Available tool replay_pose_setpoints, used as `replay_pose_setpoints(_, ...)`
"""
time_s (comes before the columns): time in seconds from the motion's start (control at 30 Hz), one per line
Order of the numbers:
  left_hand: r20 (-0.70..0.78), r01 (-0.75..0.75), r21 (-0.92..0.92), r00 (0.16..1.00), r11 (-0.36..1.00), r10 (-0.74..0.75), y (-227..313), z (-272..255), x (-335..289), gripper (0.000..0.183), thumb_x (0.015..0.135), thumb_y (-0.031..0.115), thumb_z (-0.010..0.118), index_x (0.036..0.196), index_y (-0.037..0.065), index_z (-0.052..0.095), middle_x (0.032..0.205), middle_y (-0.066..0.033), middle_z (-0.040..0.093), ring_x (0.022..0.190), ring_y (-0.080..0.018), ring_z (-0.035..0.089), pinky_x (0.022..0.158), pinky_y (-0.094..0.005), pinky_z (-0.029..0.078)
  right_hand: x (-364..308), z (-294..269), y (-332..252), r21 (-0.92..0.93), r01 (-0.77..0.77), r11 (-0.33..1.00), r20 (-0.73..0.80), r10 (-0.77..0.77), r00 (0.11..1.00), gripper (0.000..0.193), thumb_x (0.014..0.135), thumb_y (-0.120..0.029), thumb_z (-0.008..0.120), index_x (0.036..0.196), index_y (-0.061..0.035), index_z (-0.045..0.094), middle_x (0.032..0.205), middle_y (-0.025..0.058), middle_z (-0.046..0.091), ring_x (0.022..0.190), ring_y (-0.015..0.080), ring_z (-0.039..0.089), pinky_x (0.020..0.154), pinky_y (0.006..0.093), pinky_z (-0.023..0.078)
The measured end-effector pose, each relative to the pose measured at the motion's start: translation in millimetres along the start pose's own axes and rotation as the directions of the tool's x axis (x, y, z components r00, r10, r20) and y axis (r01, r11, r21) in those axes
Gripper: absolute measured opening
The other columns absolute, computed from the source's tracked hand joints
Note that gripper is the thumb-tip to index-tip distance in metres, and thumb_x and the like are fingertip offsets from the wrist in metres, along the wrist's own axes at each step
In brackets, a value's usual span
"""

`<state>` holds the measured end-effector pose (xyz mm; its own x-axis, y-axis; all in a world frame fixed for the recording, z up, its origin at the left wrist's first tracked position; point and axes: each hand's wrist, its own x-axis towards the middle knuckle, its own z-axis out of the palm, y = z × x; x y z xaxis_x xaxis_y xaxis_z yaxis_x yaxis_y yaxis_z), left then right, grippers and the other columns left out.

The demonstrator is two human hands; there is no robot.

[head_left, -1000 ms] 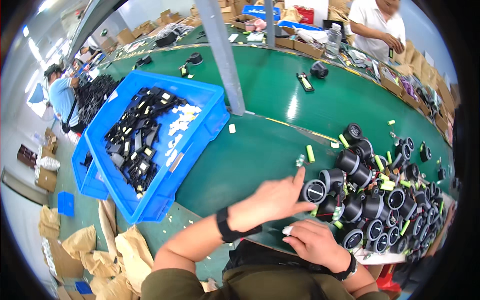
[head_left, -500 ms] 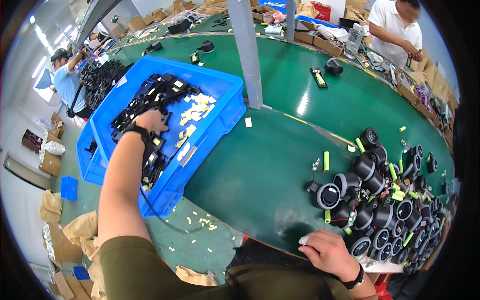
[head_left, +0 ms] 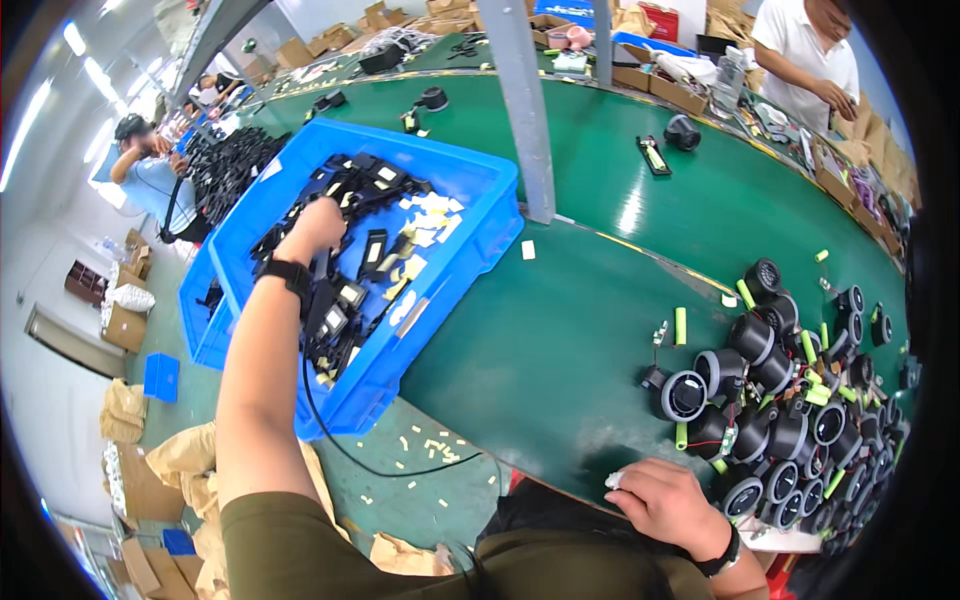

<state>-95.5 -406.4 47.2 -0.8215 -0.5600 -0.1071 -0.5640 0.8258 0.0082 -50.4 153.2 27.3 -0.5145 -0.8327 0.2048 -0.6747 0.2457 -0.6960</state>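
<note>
Left hand (head_left: 322, 222): set inside the large blue bin (head_left: 365, 400), back of the hand uppermost, over a heap of black plastic parts (head_left: 325, 295); fingertips hidden behind the hand, so whether they are parted, closed or gripping a part cannot be told

Oblong part (head_left: 375, 250), black, pale patch on its face: in the same bin, just to the right of the left hand and a little nearer the body; long axis running mostly away from the person, far end leaning slightly right; the left hand much the nearer of the two, the right well apart

Right hand (head_left: 660, 500): at the near edge of the green bench (head_left: 560, 330), fingers curled inward, one tip wrapped in white (head_left: 613, 481); whether anything sits within the curl cannot be told

Yellow paper slips (head_left: 430, 215): loose, along the right side of the bin's inside, beside the black heap

Round black units with grey rims (head_left: 685, 396): a crowded group on the bench, ahead of and to the right of the right hand, light-green cylinders (head_left: 681, 326) among and beside them

Grey post (head_left: 525, 110): upright, beyond the bin's far right corner

Co-worker in a white shirt (head_left: 800, 50): across the bench, far right
</note>
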Motion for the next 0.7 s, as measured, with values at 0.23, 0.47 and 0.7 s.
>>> replay_pose_setpoints(0.23, -0.114, -0.226, -0.111, 0.970, 0.968, 0.213, 25.4, 17.1, -29.0, 0.051, 0.074, 0.041, 0.063, 0.099, -0.003, 0.061, 0.097, -0.0271, 0.060, 0.095, -0.0347, 0.059, 0.083, -0.0387, 0.046, -8.0, 4.7, -7.5, 0.011, 0.016, 1.000, 0.001, -0.016, 1.000, 0.013, 0.071, -0.012, 0.069, 0.077, -0.0053, 0.060, 0.075, 0.0047, 0.061, 0.069, 0.0229, 0.060, 0.061, 0.0311, 0.050)
replay_pose_setpoints(0.47, 0.115, -0.163, 0.029, 0.981, 0.986, 0.159, 48.6, 72.1, -15.0, 0.051, 0.074, 0.038, 0.061, 0.098, -0.007, 0.058, 0.103, -0.0276, 0.058, 0.097, -0.0362, 0.057, 0.085, -0.0403, 0.045, -23.0, -4.3, -6.2, -0.018, -0.029, 0.999, 0.013, 0.029, 0.999, 0.014, 0.072, -0.014, 0.069, 0.078, -0.0054, 0.060, 0.077, 0.0049, 0.061, 0.070, 0.0230, 0.060, 0.063, 0.0312, 0.049)
replay_pose_setpoints(0.7, -0.155, -0.071, 0.090, 0.984, 0.993, 0.084, 50.2, 15.2, -37.8, 0.039, 0.069, 0.025, 0.061, 0.091, -0.007, 0.057, 0.085, -0.0263, 0.062, 0.085, -0.0395, 0.061, 0.076, -0.0435, 0.050, -22.8, 2.5, -4.6, -0.004, -0.026, 1.000, 0.000, 0.026, 1.000, 0.013, 0.072, -0.014, 0.068, 0.078, -0.0051, 0.060, 0.074, 0.0060, 0.060, 0.069, 0.0246, 0.059, 0.062, 0.0318, 0.049)
